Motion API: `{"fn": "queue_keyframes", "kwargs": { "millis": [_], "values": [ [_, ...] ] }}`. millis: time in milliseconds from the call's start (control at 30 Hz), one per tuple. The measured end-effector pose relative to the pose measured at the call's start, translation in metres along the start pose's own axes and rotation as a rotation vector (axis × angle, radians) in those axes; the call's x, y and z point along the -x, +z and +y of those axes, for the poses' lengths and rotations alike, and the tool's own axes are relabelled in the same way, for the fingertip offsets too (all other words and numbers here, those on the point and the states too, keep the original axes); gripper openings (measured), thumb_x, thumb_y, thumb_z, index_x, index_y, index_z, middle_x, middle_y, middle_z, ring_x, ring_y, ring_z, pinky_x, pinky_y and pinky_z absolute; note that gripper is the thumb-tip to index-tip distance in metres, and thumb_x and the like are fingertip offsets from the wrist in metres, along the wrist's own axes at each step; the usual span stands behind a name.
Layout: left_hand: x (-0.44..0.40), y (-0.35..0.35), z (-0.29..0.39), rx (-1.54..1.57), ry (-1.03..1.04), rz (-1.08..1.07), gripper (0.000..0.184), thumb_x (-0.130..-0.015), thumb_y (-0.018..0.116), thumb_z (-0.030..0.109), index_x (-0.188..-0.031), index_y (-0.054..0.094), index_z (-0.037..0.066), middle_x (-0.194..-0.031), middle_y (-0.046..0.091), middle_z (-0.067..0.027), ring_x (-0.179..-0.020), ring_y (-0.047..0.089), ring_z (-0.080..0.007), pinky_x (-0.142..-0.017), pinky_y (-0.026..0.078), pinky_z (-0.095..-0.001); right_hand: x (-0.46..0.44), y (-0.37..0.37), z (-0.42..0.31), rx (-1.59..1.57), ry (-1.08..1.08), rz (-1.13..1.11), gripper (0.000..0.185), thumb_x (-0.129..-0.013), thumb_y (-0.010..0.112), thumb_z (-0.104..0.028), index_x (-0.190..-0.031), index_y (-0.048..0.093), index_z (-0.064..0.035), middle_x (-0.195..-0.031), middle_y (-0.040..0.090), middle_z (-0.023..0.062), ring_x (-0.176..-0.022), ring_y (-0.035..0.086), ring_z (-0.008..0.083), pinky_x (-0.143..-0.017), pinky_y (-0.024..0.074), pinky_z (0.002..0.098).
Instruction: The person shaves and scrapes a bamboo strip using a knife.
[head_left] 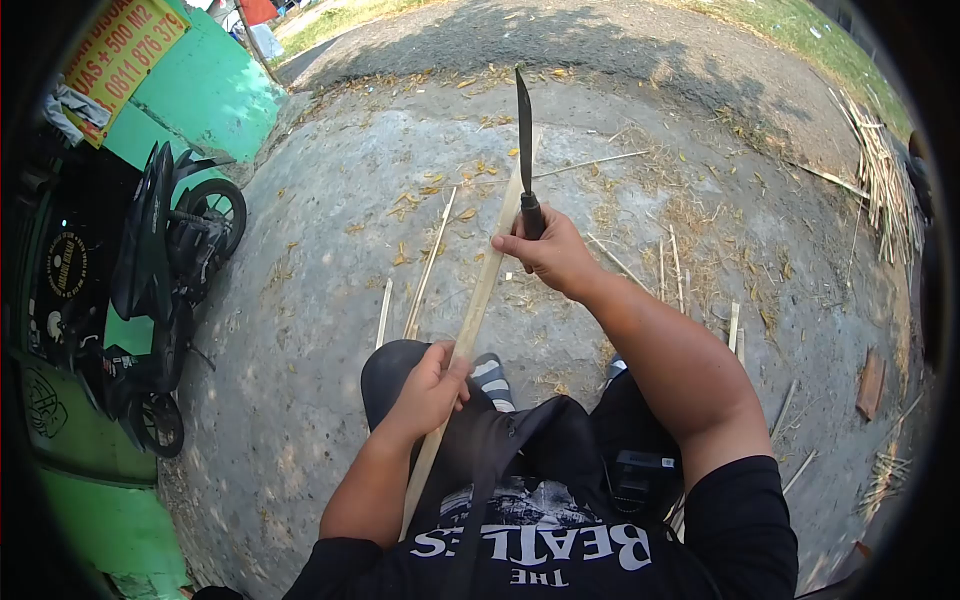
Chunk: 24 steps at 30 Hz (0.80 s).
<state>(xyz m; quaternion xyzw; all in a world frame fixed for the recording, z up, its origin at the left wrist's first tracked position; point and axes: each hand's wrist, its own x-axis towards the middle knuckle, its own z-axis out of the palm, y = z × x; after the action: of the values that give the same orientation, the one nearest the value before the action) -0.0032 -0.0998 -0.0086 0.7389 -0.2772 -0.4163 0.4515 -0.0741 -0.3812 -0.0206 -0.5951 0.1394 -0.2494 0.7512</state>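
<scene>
A long, pale, flat strip [480, 300] that looks like split bamboo runs from beside my lap up and away over the ground. My left hand [432, 388] is closed around its lower part, near my knee. In my right hand [550, 250] is the dark handle of a long knife [525, 130], its blade pointing up and away from me. The right thumb rests against the strip's edge, and the blade stands just beside the strip's upper part.
Thin strips [433, 262] lie on the grey concrete ground [300, 300] among dry leaves. A bundle of sticks [885, 180] is at the far right, with a brown wood piece [871, 384] nearer. A motorcycle [165, 260] stands at the left by a green wall [220, 90].
</scene>
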Motion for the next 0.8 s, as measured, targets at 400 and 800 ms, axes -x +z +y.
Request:
{"fn": "queue_keyframes", "kwargs": {
  "millis": [400, 800],
  "values": [
    [0.094, -0.039, -0.025, -0.646, 0.651, 0.496, 0.046, -0.089, 0.076, 0.009, -0.129, 0.056, 0.000, -0.123, 0.055, -0.0179, -0.100, 0.055, -0.0251, -0.082, 0.049, -0.0343, 0.002, 0.004, 0.016, 0.179, 0.080, 0.031, 0.036, -0.085, 0.089, -0.019, -0.081, 0.055, -0.0096, -0.075, 0.058, -0.0029, -0.068, 0.052, 0.0075, -0.060, 0.0443, 0.0267],
    [0.222, -0.032, -0.105, -0.611, -0.017, 0.278, 0.049, -0.083, 0.089, 0.025, -0.113, 0.060, -0.002, -0.090, 0.063, -0.0123, -0.075, 0.065, -0.0222, -0.068, 0.055, -0.0331, 0.002, 0.012, 0.005, 0.263, 0.066, 0.013, 0.034, -0.086, 0.089, -0.020, -0.082, 0.056, -0.0091, -0.076, 0.059, -0.0025, -0.070, 0.054, 0.0079, -0.062, 0.0463, 0.0278]
  ]
}}
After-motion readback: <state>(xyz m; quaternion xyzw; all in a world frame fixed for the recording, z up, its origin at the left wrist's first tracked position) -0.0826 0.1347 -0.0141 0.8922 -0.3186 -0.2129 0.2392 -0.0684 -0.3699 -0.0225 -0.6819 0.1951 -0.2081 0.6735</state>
